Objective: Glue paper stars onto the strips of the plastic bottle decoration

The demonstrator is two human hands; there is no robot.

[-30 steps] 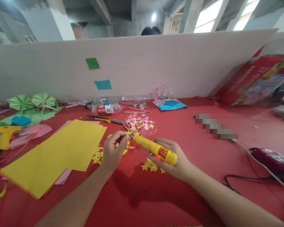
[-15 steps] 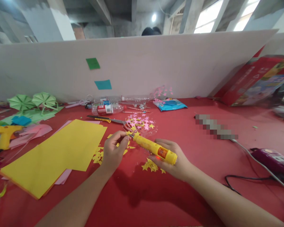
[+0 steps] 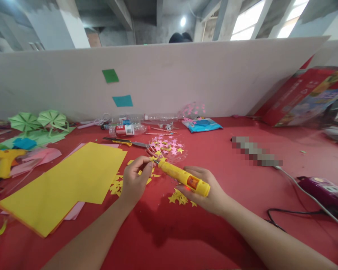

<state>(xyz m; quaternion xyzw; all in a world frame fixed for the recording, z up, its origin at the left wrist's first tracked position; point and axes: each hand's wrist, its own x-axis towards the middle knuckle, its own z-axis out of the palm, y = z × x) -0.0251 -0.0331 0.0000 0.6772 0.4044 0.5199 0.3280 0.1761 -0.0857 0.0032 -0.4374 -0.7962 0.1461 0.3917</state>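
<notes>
My right hand (image 3: 207, 187) is wrapped round a yellow tool (image 3: 180, 173) with an orange window near its rear end and a red light by my fingers. Its metal tip points left and meets the fingertips of my left hand (image 3: 136, 178). Those fingers are pinched at the tip, beside a small yellow star (image 3: 153, 159); whether they grip it is too small to tell. Just beyond lie pink stars (image 3: 169, 144) on a clear plastic piece. Yellow stars (image 3: 178, 197) are piled below the tool, and yellow scraps (image 3: 116, 185) lie left of my left hand.
Yellow sheets (image 3: 64, 182) cover the left of the red table, near a yellow glue gun (image 3: 6, 161). Behind are a cutter (image 3: 122, 142), a bottle (image 3: 129, 129) and a blue packet (image 3: 203, 125). At right are a cable (image 3: 307, 193) and a purple device (image 3: 323, 193).
</notes>
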